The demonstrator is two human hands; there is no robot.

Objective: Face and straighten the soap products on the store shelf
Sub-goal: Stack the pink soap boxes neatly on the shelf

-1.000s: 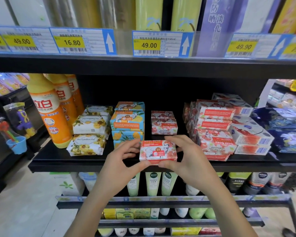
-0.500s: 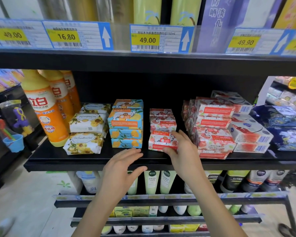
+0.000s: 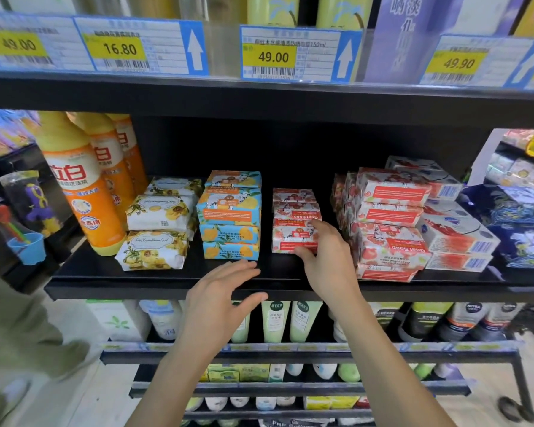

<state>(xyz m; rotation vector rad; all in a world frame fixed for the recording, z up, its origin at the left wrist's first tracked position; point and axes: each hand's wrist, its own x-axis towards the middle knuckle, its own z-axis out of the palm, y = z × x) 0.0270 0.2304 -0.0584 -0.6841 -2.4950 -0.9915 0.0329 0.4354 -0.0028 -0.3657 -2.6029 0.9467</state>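
Observation:
A small red and white soap box (image 3: 290,238) stands on the black shelf (image 3: 173,286) in front of a short stack of matching red soap boxes (image 3: 295,208). My right hand (image 3: 326,257) grips the box's right end, thumb under its lower corner and fingers over its top. My left hand (image 3: 219,298) hovers flat over the shelf's front edge, holding nothing. Left of the box is a stack of blue and orange soap boxes (image 3: 230,215), then yellow-flowered wrapped soaps (image 3: 154,229). At the right, larger red Goat Soap boxes (image 3: 389,223) lie piled unevenly.
Orange detergent bottles (image 3: 80,186) stand at the shelf's left end. White and blue soap boxes (image 3: 457,232) sit far right. Price tags (image 3: 299,53) line the shelf above. Green tubes (image 3: 276,318) hang on the shelf below. Someone's sleeve (image 3: 16,328) shows at the left.
Both hands carried the small red box from the shelf's front edge back against the red stack. My left hand then let go and drew back; my right hand stays on the box.

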